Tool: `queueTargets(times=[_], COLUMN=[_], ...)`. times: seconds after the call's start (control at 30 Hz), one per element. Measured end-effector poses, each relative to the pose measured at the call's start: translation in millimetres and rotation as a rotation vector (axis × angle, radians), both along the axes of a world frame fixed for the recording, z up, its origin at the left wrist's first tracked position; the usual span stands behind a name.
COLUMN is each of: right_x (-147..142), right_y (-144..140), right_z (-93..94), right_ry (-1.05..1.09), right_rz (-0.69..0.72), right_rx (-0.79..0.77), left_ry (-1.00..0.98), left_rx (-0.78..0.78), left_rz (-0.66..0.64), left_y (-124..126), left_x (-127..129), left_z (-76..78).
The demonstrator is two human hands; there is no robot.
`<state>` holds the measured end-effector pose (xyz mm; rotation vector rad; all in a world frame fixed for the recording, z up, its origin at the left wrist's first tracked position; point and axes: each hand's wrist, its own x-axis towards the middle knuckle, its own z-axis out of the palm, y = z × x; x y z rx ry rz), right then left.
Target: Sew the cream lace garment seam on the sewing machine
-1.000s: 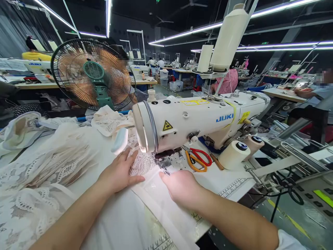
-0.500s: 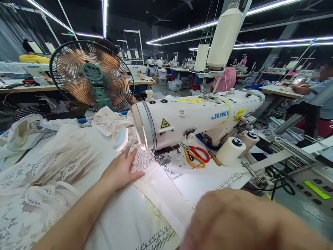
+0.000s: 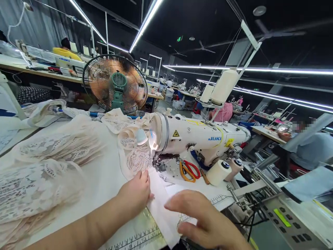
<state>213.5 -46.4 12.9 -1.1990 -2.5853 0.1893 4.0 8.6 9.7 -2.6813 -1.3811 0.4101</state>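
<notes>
- My left hand (image 3: pixel 136 194), fingers flat, presses the white fabric strip (image 3: pixel 162 205) to the tabletop (image 3: pixel 104 177), low centre
- My right hand (image 3: pixel 200 217) hovers spread, empty, just right of the strip
- I judge I'm aligning it; next it needs feeding straight to the presser foot (image 3: pixel 157 163) just above
</notes>
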Motion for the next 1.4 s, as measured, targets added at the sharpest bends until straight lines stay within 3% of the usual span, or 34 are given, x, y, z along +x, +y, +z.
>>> queueTargets(times=[0.1, 0.2, 0.3, 0.57, 0.87, 1.0, 1.2, 1.3, 1.4], right_x=[-2, -2, 1, 3, 4, 4, 4, 2, 1], right_y=[17, 26, 26, 26, 26, 27, 28, 27, 26], right_z=[-27.5, -53.6, -65.1, -63.7, -60.2, -63.5, -66.4, -66.1, -64.9], right_ry=[0.158, 0.196, 0.201, 0.183, 0.203, 0.23, 0.355, 0.378, 0.378], right_rz=[0.169, 0.173, 0.162, 0.237, 0.242, 0.236, 0.195, 0.17, 0.158], right_rx=[-0.057, -0.058, -0.03, 0.12, 0.135, 0.13, 0.097, 0.09, 0.079], left_ry=[0.004, -0.005, -0.031, -0.101, -0.137, -0.174, -0.239, -0.281, -0.312], left_rx=[0.015, 0.01, 0.004, -0.009, -0.134, -0.175, -0.118, -0.055, -0.103], left_rz=[-0.051, -0.031, 0.019, 0.028, 0.1, 0.094, 0.041, -0.077, -0.144], left_y=[-2, -1, 1, 13, 28, 40, 45, 34, 19], left_x=[1, 0, 0, -5, -16, -28, -33, -23, -10], left_z=[-3.4, -6.9, -11.5, -19.9, -5.2, -7.2, -17.4, -19.9, -19.9])
